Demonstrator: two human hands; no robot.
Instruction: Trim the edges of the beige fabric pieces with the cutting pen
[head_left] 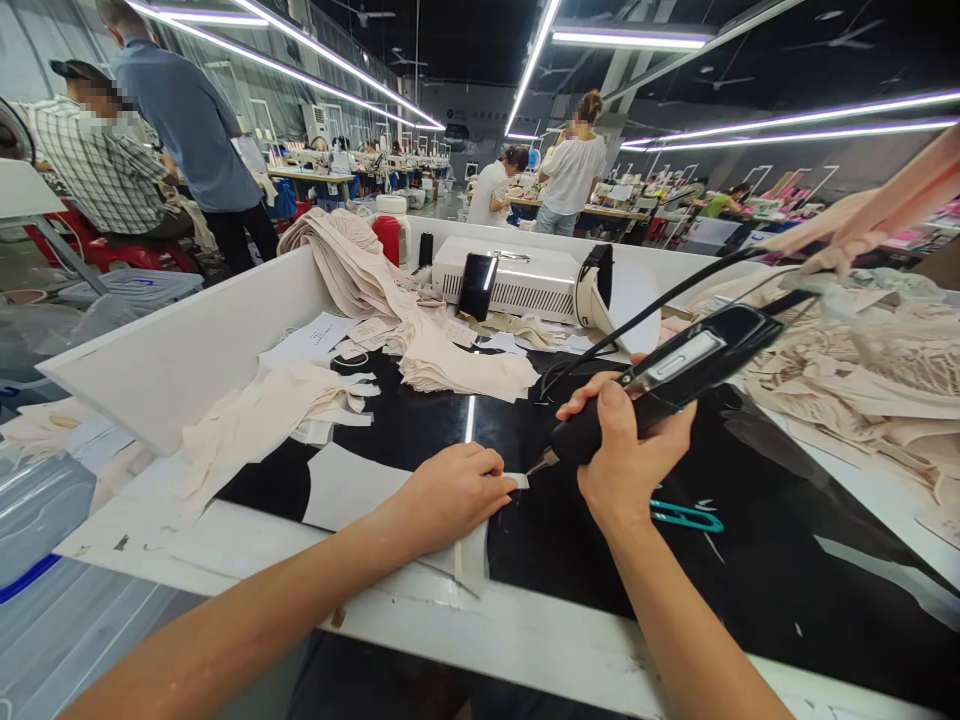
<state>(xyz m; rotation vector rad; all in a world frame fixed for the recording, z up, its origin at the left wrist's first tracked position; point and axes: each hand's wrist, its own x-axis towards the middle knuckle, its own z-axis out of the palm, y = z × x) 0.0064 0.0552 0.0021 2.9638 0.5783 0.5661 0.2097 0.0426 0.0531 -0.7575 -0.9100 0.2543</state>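
My right hand [624, 450] is closed round the handle of a black corded hand tool [675, 370], whose metal tip points down to the left at a small white strip [516, 481] on the black tabletop [750, 540]. My left hand [450, 492] is curled, its fingertips pinching and pressing that strip flat just left of the tip. A teal pair of snips [686, 516] lies right of my right wrist.
Piles of beige cut fabric [420, 330] lie at the back left and right [862, 370]. A white machine [517, 280] and a dark phone [478, 285] stand behind. White walls rim the table. Another person's hand [847, 240] reaches in at far right. Workers stand beyond.
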